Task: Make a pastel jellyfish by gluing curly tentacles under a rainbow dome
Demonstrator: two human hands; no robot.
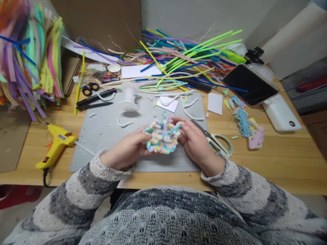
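Note:
Between my two hands, just above a grey cutting mat [102, 136], is a ruffled pastel pipe-cleaner flower [163, 137] in pink, yellow, blue and green. My left hand [135, 144] grips its left edge, thumb on top. On the other side my right hand [192, 139] has its fingers closed on the right edge. A small blue curl sticks up at the flower's far side. Scissors [221, 144] with pale handles lie partly under my right hand. Behind the flower are a spool of clear thread [129, 97] and white pipe-cleaner pieces [191, 109].
A yellow glue gun [55, 143] lies at the left, below hanging bundles of pipe cleaners [46, 51]. More loose pipe cleaners [189, 58] heap along the back. At the right are a propped phone [250, 85], a white power bank [282, 114] and finished zigzag pieces [244, 122].

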